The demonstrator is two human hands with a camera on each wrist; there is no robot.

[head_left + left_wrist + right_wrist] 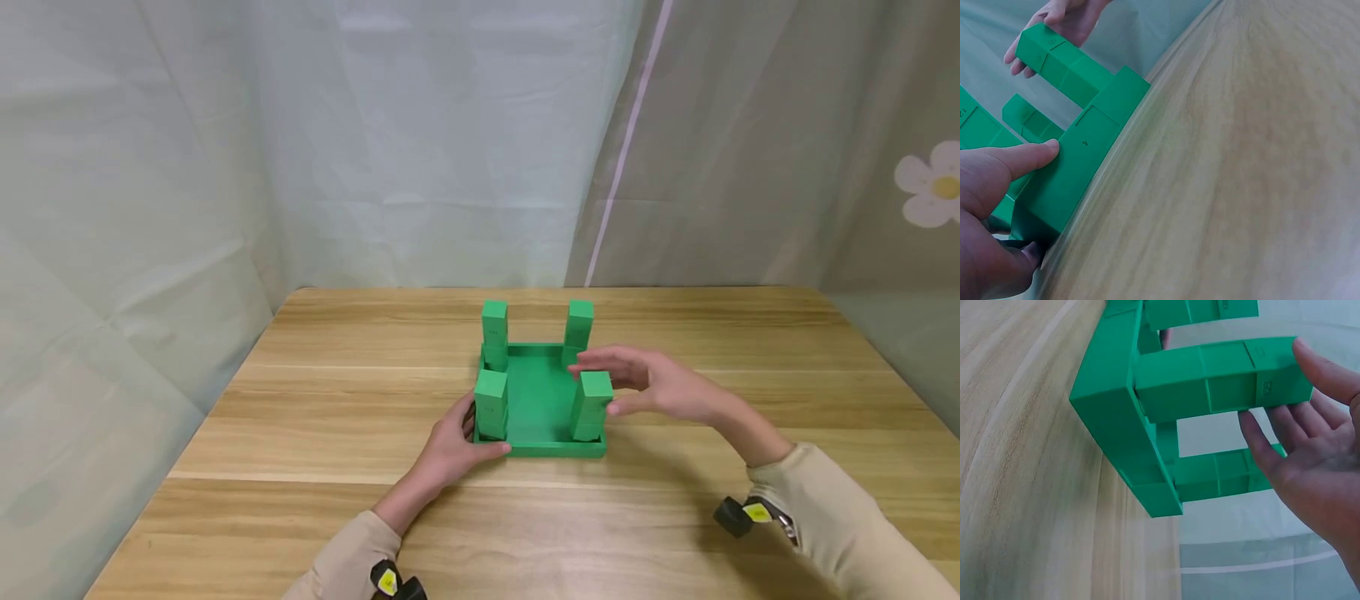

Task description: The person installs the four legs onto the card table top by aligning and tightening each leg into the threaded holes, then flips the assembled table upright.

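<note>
Across the lower two thirds of the head view a wooden table (315,433) is recorded, backed by pale draped curtains (375,133) filling the upper frame; a flower print (933,183) is noted at the far right edge.

At frame centre a green tray-like base (542,404) is seen lying flat on the table, with four green posts standing upright at its corners, long axes vertical. Two far posts (495,333) are noted toward the upper part of the piece; the near-left post (491,404) and near-right post (592,406) stand at the front corners.

Key relation: the near-right post lies directly beside the right hand (660,387), toward frame left of its palm. In the right wrist view the fingers (1275,440) are seen extended and relaxed, the fingertips lying against or just short of the post's top portion; no closed grasp is observed. This hand is the nearer one to that post, and is held raised, reaching in from the right with the forearm angled up from the lower right corner.

The left hand (450,446) is seen bracing the base at its near-left corner: in the left wrist view the thumb (1019,156) is pressed on the side wall, with the fingers curled beneath and behind the edge, partly hidden.
</note>
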